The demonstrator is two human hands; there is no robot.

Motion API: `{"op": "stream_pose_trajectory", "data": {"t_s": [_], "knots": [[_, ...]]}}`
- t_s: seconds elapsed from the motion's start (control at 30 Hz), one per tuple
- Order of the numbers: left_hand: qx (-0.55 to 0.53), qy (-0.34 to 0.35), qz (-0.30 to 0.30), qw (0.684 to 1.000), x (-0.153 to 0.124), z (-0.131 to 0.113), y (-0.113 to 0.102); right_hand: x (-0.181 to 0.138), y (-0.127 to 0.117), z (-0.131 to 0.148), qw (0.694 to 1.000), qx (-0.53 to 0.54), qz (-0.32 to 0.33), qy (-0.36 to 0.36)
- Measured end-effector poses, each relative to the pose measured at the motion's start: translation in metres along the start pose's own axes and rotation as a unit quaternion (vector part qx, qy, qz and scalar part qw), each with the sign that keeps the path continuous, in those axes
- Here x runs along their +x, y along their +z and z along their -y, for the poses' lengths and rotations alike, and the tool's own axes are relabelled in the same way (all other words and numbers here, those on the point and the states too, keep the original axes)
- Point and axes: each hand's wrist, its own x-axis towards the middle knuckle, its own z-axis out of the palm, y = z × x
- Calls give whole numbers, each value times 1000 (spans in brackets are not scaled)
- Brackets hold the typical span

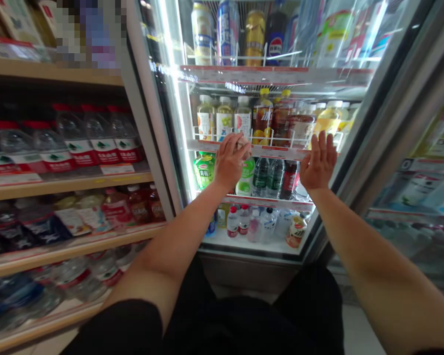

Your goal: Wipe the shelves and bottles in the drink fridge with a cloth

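Observation:
My left hand (228,161) is raised to the glass door (207,81) of a drinks fridge, its fingers bent over a small, pale, crumpled cloth (243,141). Whether the cloth is fabric or tissue I cannot tell, since the fingers partly cover it. To the right, my right hand (319,162) lies flat on or very near the same glass, fingers stretched out and nothing in it. Behind the glass, juice bottles (225,116) and yellow-capped tea bottles (263,111) stand on a wire-fronted shelf. Green bottles (247,172) show below my left hand.
Open wooden shelves (70,185) with red-capped water bottles (83,140) stand close on the left. Cans (255,34) fill the fridge's top shelf, small bottles (244,222) its floor. A metal door frame (392,113) and another glass-fronted section are on the right.

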Motion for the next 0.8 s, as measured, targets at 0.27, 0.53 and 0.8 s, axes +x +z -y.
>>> {"op": "stream_pose_trajectory", "data": {"t_s": [0.27,0.53,0.8], "knots": [[30,12,-14,999,-7,-4,2,-1,1,-1,1000,5,-3,-6],[43,28,-23,998,-15,-6,5,-2,1,-2,1000,12,-13,-12],[55,31,-14,998,-23,-9,5,-4,3,-4,999,20,-23,-21]]}}
